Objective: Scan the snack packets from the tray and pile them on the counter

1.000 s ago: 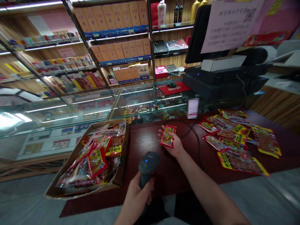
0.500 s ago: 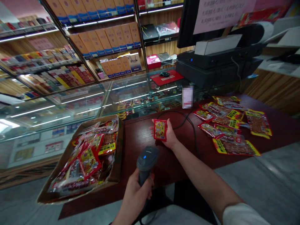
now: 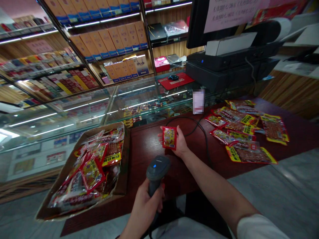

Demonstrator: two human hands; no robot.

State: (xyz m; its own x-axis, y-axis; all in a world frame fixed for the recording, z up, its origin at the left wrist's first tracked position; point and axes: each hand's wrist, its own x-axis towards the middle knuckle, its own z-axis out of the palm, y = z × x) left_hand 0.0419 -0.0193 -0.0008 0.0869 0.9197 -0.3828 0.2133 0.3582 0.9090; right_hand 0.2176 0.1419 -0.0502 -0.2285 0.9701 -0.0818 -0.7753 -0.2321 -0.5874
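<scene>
A dark barcode scanner (image 3: 158, 167) with a small blue light on its head is upright in my left hand (image 3: 144, 204), whose fingers wrap round its handle. Just beyond it, my right hand (image 3: 181, 144) holds a small red and yellow snack packet (image 3: 169, 138), its printed face turned up towards me. The scanner's head is close to the packet and apart from it. To the left, a cardboard box (image 3: 126, 159) is filled with similar snack packets (image 3: 92, 174). More packets (image 3: 249, 154) lie spread in a loose pile on the right of the dark red table (image 3: 142, 146).
A black cable (image 3: 206, 139) loops over the table behind my right hand. Beyond runs a glass display counter (image 3: 114, 103) with a mouse (image 3: 173, 77) on a red mat. A monitor (image 3: 196, 26) stands at the back right. Stocked shelves line the wall.
The view has shifted slightly, so the box and shelves appear a little further left. Both hands keep their grip on the scanner and the packet, almost still.
</scene>
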